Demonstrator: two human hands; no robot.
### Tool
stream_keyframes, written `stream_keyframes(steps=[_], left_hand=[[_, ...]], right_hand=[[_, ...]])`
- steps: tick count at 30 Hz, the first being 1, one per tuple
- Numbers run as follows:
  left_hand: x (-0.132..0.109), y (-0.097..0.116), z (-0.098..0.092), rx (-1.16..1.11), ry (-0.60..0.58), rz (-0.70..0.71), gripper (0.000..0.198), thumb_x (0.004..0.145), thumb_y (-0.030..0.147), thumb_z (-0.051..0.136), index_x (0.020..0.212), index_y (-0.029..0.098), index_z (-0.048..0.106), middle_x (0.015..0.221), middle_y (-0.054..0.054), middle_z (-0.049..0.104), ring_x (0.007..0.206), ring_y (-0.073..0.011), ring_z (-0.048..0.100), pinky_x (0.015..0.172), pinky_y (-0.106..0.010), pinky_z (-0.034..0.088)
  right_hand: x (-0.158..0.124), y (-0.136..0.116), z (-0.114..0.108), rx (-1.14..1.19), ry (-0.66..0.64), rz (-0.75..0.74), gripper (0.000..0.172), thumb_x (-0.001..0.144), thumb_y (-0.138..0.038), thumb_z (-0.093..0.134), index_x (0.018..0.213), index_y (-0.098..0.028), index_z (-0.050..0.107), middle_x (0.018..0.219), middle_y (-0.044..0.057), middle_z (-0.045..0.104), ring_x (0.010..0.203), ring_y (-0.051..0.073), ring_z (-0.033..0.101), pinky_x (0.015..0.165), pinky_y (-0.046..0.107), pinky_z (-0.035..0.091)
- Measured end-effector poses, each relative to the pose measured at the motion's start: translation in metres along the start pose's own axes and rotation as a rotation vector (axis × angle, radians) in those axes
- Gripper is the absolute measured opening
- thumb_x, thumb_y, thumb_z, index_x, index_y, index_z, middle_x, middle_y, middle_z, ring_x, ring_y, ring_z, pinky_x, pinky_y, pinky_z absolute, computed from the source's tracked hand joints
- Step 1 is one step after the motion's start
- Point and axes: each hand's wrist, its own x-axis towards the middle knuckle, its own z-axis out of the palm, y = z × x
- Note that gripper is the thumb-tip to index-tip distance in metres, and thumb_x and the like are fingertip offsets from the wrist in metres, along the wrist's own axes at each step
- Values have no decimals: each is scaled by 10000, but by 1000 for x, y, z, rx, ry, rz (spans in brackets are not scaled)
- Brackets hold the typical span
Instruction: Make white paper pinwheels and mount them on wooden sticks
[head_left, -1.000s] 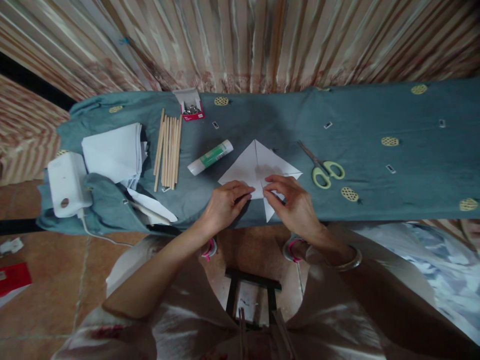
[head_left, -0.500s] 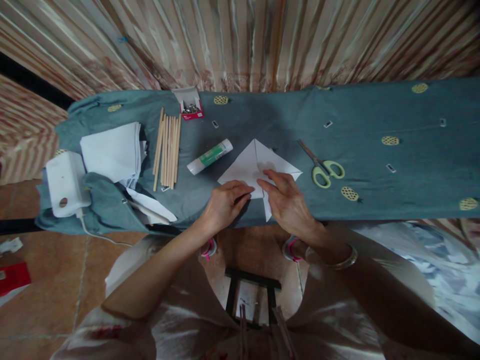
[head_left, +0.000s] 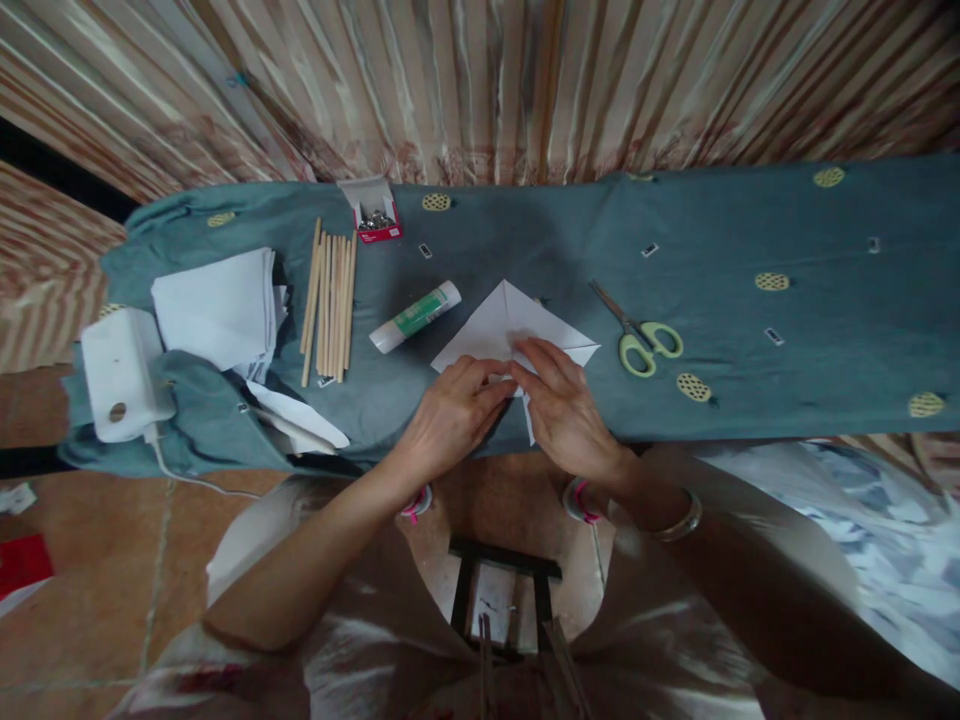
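A white sheet of paper [head_left: 480, 325], folded to a pointed shape with crease lines, lies on the cloth-covered table in front of me. My left hand [head_left: 457, 405] is closed at its lower middle, thumb and fingers pinching the paper. From the other side my right hand [head_left: 562, 405] has its thumb and fingers on the same spot, fingertips meeting those of the left. A narrow paper flap hangs below, partly covered by the right hand. To the left lies a glue stick [head_left: 416, 317] with a green label; scissors [head_left: 643, 335] with light green handles rest on the right.
Several wooden sticks [head_left: 330, 305] lie left of the glue stick, near a small red box [head_left: 378, 222] of metal pieces. A stack of white paper [head_left: 217, 305] and a white corded device [head_left: 124, 370] are at the table's left end. A cut paper piece [head_left: 304, 415] lies nearby.
Both hands have drawn closer together, their fingertips now meeting at the paper's lower middle. The whole view has shifted slightly; the glue stick and scissors stay in place.
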Motion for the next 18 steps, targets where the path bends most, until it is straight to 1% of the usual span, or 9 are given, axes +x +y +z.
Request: stream_keyframes(steps=[5,8,9,11,13,15,16,18], left_hand=[[2,2,3,46,-51,14,226,964,198,467,1068,156,663,1029,-99,678,931,-206,567,800,-357,491],[1,1,6,71,-54,29,228,965,201,468,1063,154,668,1006,-99,682,922,-209,565,781,-352,472],[1,1,6,80,-51,34,229,966,200,467,1062,154,669,1004,-98,684,921,-209,563,779,-351,466],[1,1,7,94,-44,41,233,969,202,463,1055,154,674,1007,-95,689,926,-210,560,782,-352,457],[2,1,7,97,-46,43,235,971,211,464,1048,156,679,1020,-93,693,940,-212,559,787,-353,451],[2,0,6,94,-54,49,231,968,217,475,1052,161,683,1034,-90,697,958,-213,558,795,-355,448],[2,0,6,90,-59,53,227,964,214,483,1058,167,684,1043,-88,699,973,-213,557,807,-359,447],[1,-3,5,83,-59,60,218,952,199,503,1068,182,687,1064,-82,701,1017,-216,552,849,-371,445]], right_hand=[[2,2,0,-15,-2,21,463,849,-57,409,1237,-224,598,1454,102,477,1430,286,304,1088,551,350],[3,6,-4,-61,35,25,430,844,-60,415,1168,-228,644,1455,97,467,1433,302,297,1083,558,348],[4,8,-6,-74,51,20,428,849,-67,412,1167,-233,646,1461,91,457,1437,305,290,1085,561,344],[5,14,-12,-89,86,23,435,871,-98,405,1233,-220,613,1476,108,435,1435,317,291,1091,568,335],[7,22,-17,-90,115,61,462,904,-152,400,1350,-154,521,1472,172,430,1408,336,339,1094,569,340],[8,29,-23,-66,127,110,495,925,-209,409,1411,-125,448,1453,195,454,1368,341,404,1087,560,369],[7,32,-25,-50,134,126,498,929,-231,419,1414,-126,443,1443,190,469,1351,340,428,1083,556,382],[5,35,-30,-20,151,150,474,929,-259,437,1384,-135,483,1422,175,501,1323,330,466,1081,545,398]])
